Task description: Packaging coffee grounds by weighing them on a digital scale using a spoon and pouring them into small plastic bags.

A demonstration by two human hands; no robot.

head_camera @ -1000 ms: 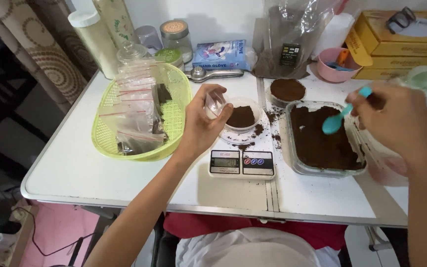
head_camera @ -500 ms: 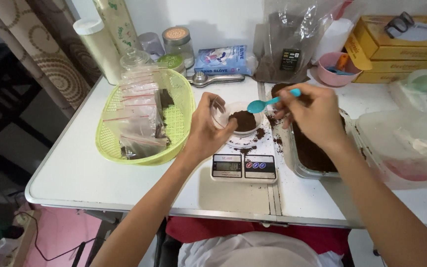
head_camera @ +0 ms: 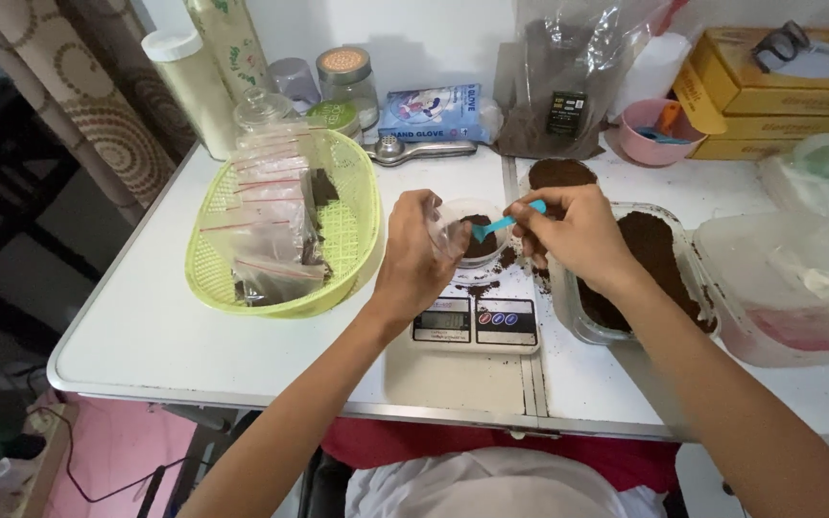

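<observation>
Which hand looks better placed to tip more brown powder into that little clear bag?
Probably the right hand: it holds the small turquoise plastic spoon at the small clear plastic bag, which the left hand holds open over the digital scale.

A small digital kitchen scale (head_camera: 475, 324) sits mid-surface, with a clear round cup of dark powder (head_camera: 477, 236) on it. A yellow-green plastic mesh basket (head_camera: 343, 235) lies left of it. A clear rectangular tub of dark powder (head_camera: 659, 251) lies right.

single head view, steeply downward, close over the table (head_camera: 194, 336)

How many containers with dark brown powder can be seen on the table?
3: a small cup on the scale, a round cup behind the right hand, a clear rectangular tub beside it. Others may be hidden.
</observation>
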